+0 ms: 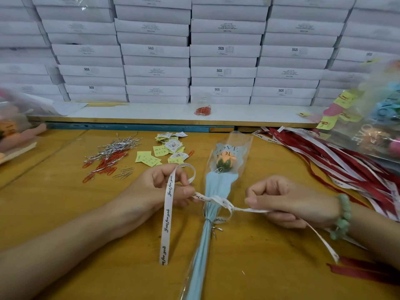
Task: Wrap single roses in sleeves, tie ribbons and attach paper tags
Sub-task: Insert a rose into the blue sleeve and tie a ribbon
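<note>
An orange rose [225, 161] lies in a clear and light-blue sleeve [213, 185] along the middle of the wooden table [65, 204], bloom away from me. A white printed ribbon [167, 215] is knotted round the sleeve's narrow part, just above a silver twist tie [213, 228]. My left hand [164, 187] pinches a loop of the ribbon left of the sleeve, and one long tail hangs down toward me. My right hand [287, 200] grips the other ribbon end, stretched taut to the right.
Silver twist ties [116, 146], red paper clips [104, 165] and yellow paper tags [164, 150] lie scattered beyond my left hand. Red and white ribbons [337, 156] pile at the right beside wrapped roses [376, 126]. White boxes [223, 50] stack along the back shelf.
</note>
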Demonstrator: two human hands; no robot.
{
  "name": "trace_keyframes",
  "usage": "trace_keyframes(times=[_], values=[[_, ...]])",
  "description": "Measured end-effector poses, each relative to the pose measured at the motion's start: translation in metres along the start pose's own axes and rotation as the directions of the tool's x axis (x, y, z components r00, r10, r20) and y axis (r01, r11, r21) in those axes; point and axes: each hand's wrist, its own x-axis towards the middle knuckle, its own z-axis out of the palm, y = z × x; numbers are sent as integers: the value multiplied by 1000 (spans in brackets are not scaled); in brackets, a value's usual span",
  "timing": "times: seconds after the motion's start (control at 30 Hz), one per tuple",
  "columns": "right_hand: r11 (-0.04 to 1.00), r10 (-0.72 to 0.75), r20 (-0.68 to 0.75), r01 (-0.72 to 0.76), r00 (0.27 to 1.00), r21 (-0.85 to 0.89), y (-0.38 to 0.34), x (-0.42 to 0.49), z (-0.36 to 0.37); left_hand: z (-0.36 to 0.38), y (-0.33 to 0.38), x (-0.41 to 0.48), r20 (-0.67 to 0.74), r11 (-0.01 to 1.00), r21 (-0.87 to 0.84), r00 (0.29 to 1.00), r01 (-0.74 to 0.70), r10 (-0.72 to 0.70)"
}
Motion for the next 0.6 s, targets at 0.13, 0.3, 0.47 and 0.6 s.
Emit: trace_keyframes(times=[0.13, 0.3, 0.47, 0.6], values=[[986, 160, 133, -153, 978, -64, -5, -4, -10, -9, 2, 1, 61, 998, 70, 998, -6, 1], [959, 259, 155, -235, 953, -159, -6, -7, -19, -18, 4, 1, 85, 986, 168, 996, 20, -34], [925, 314, 131, -273, 940, -264, -7, -8, -25, -27, 7, 1, 142, 964, 266, 989, 8, -48], [913, 349, 128, -306, 928, -270, -9, -10, -31, -29, 8, 1, 157, 939, 343, 986, 3, -60]])
